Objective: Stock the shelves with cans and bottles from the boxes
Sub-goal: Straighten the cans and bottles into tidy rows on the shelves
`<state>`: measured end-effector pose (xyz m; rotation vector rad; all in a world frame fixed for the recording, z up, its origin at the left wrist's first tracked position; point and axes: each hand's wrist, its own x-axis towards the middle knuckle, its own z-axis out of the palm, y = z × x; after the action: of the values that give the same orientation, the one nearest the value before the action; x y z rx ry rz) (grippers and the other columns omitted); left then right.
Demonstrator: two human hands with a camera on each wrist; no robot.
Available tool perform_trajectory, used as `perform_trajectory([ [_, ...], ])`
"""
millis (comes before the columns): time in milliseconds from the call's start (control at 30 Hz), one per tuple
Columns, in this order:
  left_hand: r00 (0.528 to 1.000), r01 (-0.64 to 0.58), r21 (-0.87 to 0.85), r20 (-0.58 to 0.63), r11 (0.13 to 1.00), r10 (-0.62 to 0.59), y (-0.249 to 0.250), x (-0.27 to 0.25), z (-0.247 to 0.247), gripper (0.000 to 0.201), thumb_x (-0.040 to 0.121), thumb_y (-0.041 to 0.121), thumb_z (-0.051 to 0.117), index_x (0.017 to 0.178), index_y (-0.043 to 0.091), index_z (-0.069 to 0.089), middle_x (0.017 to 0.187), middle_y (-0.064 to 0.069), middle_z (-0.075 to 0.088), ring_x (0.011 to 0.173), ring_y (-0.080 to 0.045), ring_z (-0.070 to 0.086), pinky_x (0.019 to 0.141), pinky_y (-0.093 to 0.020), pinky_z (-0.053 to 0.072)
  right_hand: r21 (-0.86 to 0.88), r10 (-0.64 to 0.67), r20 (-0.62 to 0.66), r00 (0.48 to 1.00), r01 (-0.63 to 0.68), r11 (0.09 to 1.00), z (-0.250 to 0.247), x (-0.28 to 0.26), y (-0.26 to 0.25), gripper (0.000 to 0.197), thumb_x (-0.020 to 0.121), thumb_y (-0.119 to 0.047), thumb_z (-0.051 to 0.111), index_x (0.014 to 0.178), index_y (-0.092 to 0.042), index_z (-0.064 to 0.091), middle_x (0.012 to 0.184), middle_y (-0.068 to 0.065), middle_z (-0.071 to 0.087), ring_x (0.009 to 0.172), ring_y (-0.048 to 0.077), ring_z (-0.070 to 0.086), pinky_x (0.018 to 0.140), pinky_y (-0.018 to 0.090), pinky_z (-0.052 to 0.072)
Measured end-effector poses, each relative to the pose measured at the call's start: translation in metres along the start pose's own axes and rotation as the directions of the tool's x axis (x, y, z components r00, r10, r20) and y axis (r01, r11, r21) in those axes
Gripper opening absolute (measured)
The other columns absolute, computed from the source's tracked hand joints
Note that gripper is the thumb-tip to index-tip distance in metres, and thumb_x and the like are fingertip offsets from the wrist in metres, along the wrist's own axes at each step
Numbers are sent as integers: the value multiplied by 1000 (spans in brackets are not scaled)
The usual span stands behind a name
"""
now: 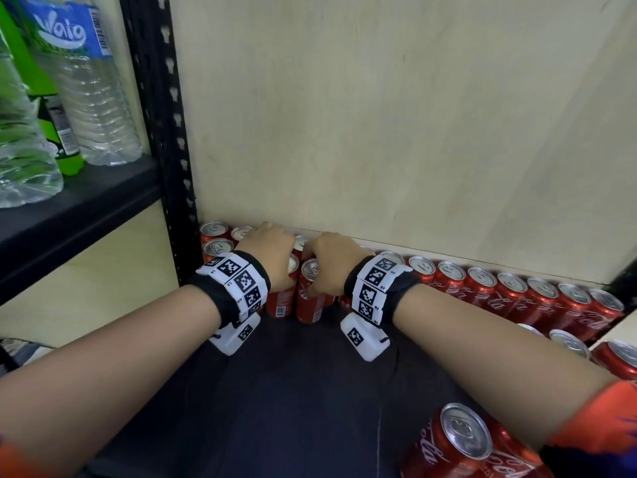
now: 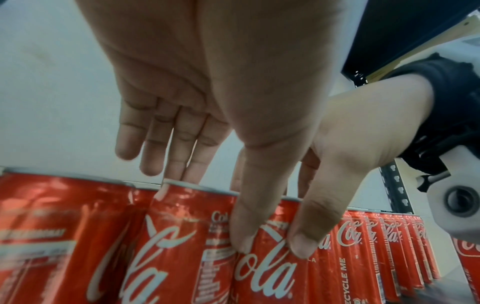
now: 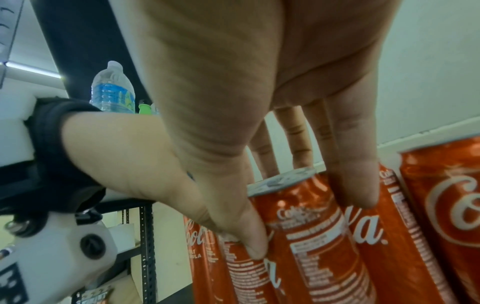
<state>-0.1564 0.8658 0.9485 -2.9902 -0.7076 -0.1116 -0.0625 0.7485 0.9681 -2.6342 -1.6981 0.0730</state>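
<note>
Red cola cans stand in rows at the back of a dark shelf (image 1: pixel 275 391). My left hand (image 1: pixel 272 253) reaches over one front can (image 1: pixel 281 303). The left wrist view shows that hand (image 2: pixel 213 201) with its fingers behind the can's (image 2: pixel 176 236) rim and its thumb on the can's front. Just to its right, my right hand (image 1: pixel 331 263) holds the neighbouring can (image 1: pixel 308 305) from above. In the right wrist view this hand (image 3: pixel 280 205) has its thumb on the can's (image 3: pixel 311 236) label and its fingers down behind it. Both cans stand on the shelf, side by side.
A long row of cans (image 1: pixel 517 291) lines the back wall to the right. More cans (image 1: pixel 458 439) stand near the front right. A black upright post (image 1: pixel 162 132) bounds the left side. Beyond it, water bottles (image 1: pixel 93 98) and a green bottle (image 1: pixel 55 125) stand on a higher shelf.
</note>
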Motion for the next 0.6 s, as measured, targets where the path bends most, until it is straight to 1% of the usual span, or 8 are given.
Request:
perform_trajectory([
  [67,999,37,-62,23,997,-36,6,-2,1,33,71,37,76,94,19,61,97,-1,64,85,-20,61,73,-36,57,10,-12,23,1000,12,1000,3,-2,3,55,69,-34,87,118,-19,67,108,2,66,97,23,65,82,38,57],
  [100,998,62,-67,38,996,-59,11,-2,2,32,70,34,76,92,19,59,96,-1,63,83,-21,62,72,-38,59,13,-20,35,999,19,1000,5,-3,4,53,70,-32,87,118,-20,67,107,2,66,96,23,66,80,37,57],
  [167,994,97,-36,63,995,-95,20,-3,1,33,69,31,78,88,20,54,96,-2,57,82,-21,59,69,-38,58,7,-39,56,998,39,999,6,-5,8,47,72,-31,86,114,-21,68,103,2,67,91,22,66,72,33,55],
  [233,990,113,-25,87,993,-111,29,-3,-3,33,71,28,80,88,20,53,94,-1,54,79,-19,55,61,-33,52,27,-48,72,996,46,999,4,-8,12,39,74,-31,86,108,-20,70,99,0,68,87,20,66,67,32,53],
  [300,985,127,-33,123,991,-122,35,-1,-9,31,70,26,83,89,15,61,92,-1,60,75,-17,59,57,-30,49,73,-54,94,994,47,996,0,-12,20,38,73,-31,87,106,-19,72,97,-2,69,86,19,68,69,32,56],
  [433,973,156,-63,180,986,-143,46,-1,-28,37,64,33,90,88,12,71,82,-3,70,72,-19,66,59,-31,55,147,-73,116,991,55,988,-10,-29,44,46,72,-32,88,113,-19,73,102,-3,72,91,18,68,80,35,60],
  [500,975,156,-86,175,984,-139,53,-3,-39,46,60,37,94,94,14,74,88,-1,71,76,-18,66,58,-28,50,145,-104,124,987,86,986,-19,-42,59,52,72,-34,88,120,-21,71,109,-5,72,95,15,67,83,33,59],
  [600,984,117,-146,151,982,-95,67,-7,-54,59,58,40,96,108,21,71,105,2,69,89,-16,63,68,-28,50,98,-138,121,983,126,987,-33,-63,80,63,73,-37,88,130,-22,66,121,-6,67,97,12,61,81,27,52],
])
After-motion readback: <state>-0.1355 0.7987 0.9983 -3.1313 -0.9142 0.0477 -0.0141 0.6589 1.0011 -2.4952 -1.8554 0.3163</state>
